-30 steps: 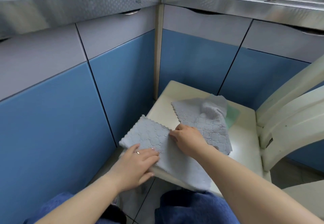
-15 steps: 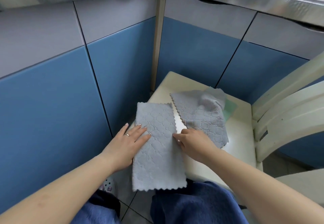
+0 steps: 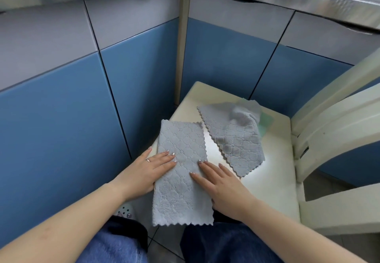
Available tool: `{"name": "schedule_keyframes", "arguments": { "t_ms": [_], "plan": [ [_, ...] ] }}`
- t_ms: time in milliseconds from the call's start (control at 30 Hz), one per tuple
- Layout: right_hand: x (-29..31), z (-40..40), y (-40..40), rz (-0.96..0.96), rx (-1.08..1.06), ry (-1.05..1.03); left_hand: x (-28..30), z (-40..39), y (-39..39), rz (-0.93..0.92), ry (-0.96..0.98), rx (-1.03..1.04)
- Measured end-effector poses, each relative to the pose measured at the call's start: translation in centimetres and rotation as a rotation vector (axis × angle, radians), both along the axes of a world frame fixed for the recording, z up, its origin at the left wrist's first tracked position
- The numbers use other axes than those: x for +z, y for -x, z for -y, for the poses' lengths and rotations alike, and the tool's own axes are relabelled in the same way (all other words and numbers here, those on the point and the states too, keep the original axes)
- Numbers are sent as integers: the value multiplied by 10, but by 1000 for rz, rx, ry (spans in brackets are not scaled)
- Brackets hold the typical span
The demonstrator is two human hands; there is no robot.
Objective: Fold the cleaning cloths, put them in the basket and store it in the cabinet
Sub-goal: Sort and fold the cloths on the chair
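I see the folded grey cloth (image 3: 182, 172) lying lengthwise away from me, its near scalloped end hanging off the cream chair seat (image 3: 267, 180). My left hand (image 3: 148, 172) and right hand (image 3: 222, 182) press flat on its two sides, fingers straight. A second grey cloth (image 3: 236, 137) lies crumpled beside it, over what may be a green cloth (image 3: 266, 122). Blue cabinet doors (image 3: 133, 81) form the corner behind.
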State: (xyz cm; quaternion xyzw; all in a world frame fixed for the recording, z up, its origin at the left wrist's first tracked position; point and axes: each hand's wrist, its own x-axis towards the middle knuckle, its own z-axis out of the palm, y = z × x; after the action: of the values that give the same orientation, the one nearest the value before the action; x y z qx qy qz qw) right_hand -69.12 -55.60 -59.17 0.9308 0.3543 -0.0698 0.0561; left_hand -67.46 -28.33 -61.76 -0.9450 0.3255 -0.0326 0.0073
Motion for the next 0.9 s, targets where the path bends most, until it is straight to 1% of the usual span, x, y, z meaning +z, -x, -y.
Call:
{"name": "schedule_keyframes", "arguments": {
  "t_ms": [67,133,200,233,267,300,367,433,500,567,667,767,900],
  "plan": [
    [4,0,-1,27,-18,-172,0,-4,3,-72,119,37],
    [0,2,-6,-55,-103,-395,6,-2,7,-137,379,131],
    [3,1,-5,-145,-371,-644,18,5,9,-241,675,320],
    [5,0,-7,-176,-518,-730,22,8,9,-281,807,404],
    [9,-3,-9,-214,-587,-757,27,12,7,-326,917,461],
    [13,-7,-13,-226,-606,-792,28,17,6,-370,1016,500],
    [21,-18,-23,-172,-653,-897,33,25,3,-429,1191,541],
    [21,-28,-36,-148,-685,-1032,32,28,-3,-444,1310,569],
    [19,-39,-43,-165,-711,-1094,28,29,-9,-418,1332,600],
    [16,-47,-50,-180,-739,-1109,27,30,-14,-370,1284,628],
    [7,-50,-60,-173,-783,-1026,27,30,-21,-308,1094,664],
    [-2,-49,-63,-220,-847,-949,30,31,-28,-331,874,708],
    [-2,-48,-69,-219,-887,-889,33,32,-38,-264,717,700]
  ]
}}
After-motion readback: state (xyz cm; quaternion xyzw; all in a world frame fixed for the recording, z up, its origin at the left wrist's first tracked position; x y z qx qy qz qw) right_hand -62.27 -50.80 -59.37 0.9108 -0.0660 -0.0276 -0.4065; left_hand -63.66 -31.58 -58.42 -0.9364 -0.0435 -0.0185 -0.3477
